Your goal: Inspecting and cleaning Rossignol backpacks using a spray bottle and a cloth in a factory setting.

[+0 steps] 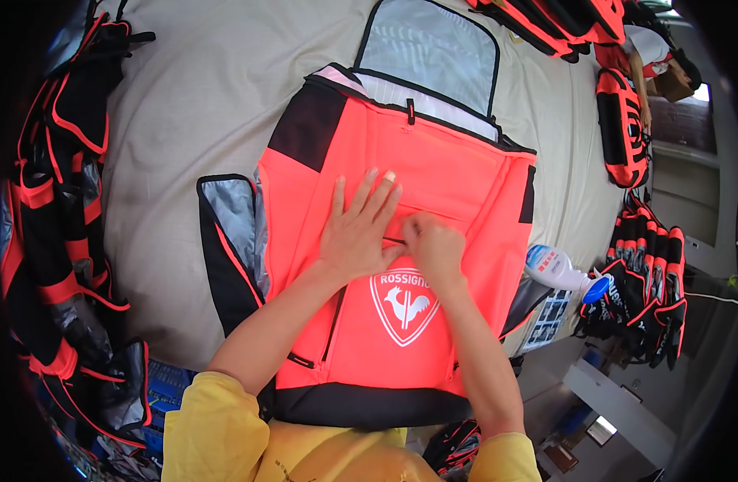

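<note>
A bright coral-red and black backpack [304, 225] lies front side up before me, its black base towards my body. The top lid [429, 60] is folded back, showing a silvery lining. My left hand [359, 225] rests flat on the front panel, fingers stretched out and apart. Close beside its thumb, my right hand [435, 247] is curled with its fingertips pressed together at a short dark line in the fabric, just above a white shield emblem [405, 309]. What the right fingers pinch, if anything, is hidden.
Beneath the bag spreads a creased beige cloth [168, 161]. A white bottle with a blue cap [555, 269] lies at the bag's right edge. Similar bags [63, 265] crowd the left, and more [646, 281] are at the right. Another person's arm [640, 84] shows at the far right.
</note>
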A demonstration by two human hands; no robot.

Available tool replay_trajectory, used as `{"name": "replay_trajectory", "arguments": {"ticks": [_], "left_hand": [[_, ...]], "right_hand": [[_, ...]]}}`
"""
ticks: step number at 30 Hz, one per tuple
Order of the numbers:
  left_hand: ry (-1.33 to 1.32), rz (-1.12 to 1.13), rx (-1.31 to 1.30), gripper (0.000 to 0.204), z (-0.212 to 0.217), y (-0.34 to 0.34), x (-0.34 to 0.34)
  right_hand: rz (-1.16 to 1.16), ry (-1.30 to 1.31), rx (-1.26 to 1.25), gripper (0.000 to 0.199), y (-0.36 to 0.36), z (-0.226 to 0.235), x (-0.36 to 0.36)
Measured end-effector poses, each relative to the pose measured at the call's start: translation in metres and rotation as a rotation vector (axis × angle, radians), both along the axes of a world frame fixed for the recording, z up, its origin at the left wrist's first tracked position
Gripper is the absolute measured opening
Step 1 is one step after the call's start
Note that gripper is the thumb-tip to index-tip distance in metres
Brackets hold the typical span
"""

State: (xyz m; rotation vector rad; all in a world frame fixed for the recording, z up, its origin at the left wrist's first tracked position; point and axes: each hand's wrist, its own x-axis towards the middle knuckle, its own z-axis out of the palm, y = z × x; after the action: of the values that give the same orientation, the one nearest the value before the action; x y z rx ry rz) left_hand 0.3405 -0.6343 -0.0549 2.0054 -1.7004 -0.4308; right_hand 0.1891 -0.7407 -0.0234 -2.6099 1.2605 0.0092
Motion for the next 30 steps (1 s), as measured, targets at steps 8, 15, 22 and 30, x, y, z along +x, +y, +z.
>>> {"name": "replay_trajectory", "arguments": {"ticks": [8, 15, 22, 30], "left_hand": [[0.005, -0.002, 0.028, 0.107, 0.001, 0.002, 0.003], [-0.029, -0.019, 0.025, 0.108, 0.0, 0.001, 0.002], [0.023, -0.006, 0.03, 0.11, 0.002, 0.003, 0.005], [-0.023, -0.031, -0.017, 0.115, -0.001, 0.002, -0.003]], "right_hand": [[-0.178, -0.051, 0.09, 0.021, 0.003, -0.005, 0.0], [-0.141, -0.028, 0.041, 0.019, 0.006, -0.008, -0.004], [-0.458, -0.351, 0.02, 0.012, 0.034, 0.05, -0.098], [-0.632, -0.505, -0.558, 0.034, 0.037, 0.17, -0.245]]}}
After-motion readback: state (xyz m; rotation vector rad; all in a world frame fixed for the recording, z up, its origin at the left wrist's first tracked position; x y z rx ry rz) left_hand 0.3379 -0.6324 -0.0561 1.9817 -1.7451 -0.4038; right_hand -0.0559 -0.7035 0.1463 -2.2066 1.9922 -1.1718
